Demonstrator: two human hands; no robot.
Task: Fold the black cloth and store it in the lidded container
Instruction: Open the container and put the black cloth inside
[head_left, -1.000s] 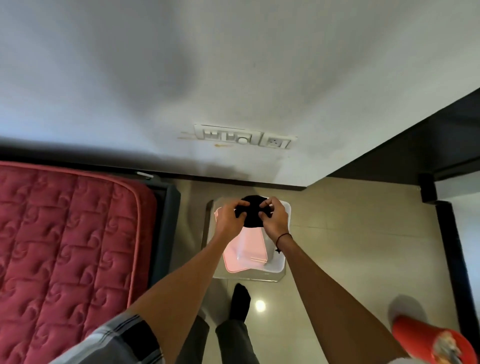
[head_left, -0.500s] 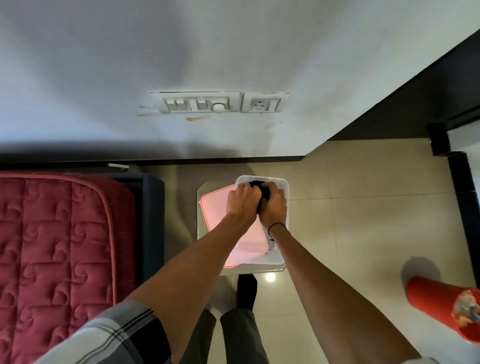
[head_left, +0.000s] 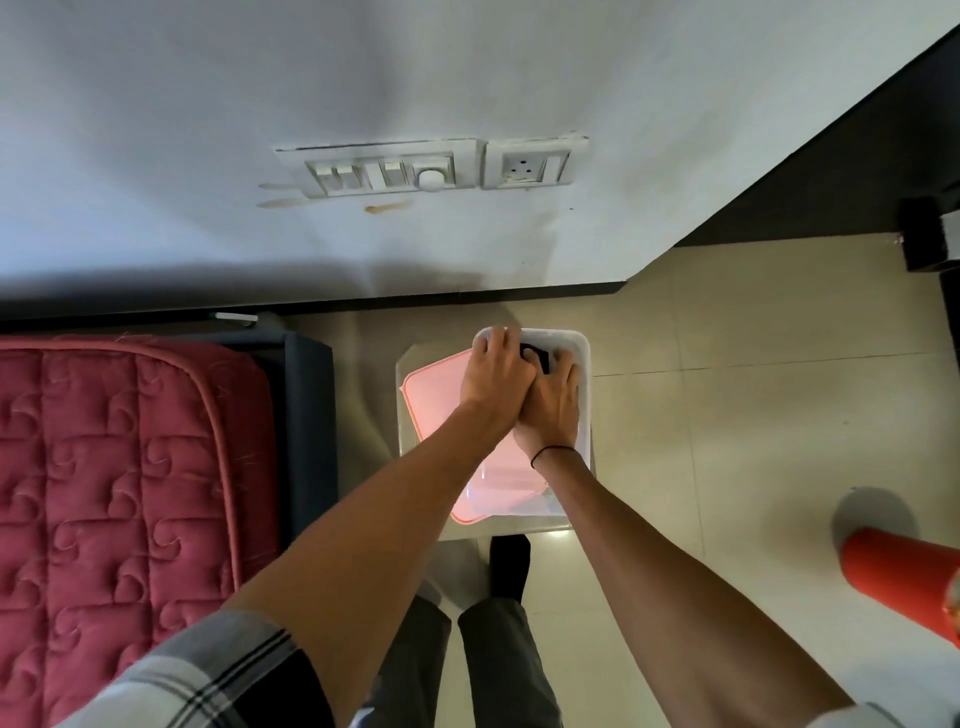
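— So, what are the hands doing?

— Both are pushing the black cloth (head_left: 535, 358) down into the far end of the clear container (head_left: 581, 415). The left hand (head_left: 496, 379) is curling over it, and the right hand (head_left: 553, 405) is pressing beside it, fingers bent on the cloth.

— Is the cloth all folded?

— I think so. It is looking small and bunched.

— What is coming next?

— The pink lid (head_left: 436, 395) is lying crooked across the container, so the hands need to let go and put it on straight.
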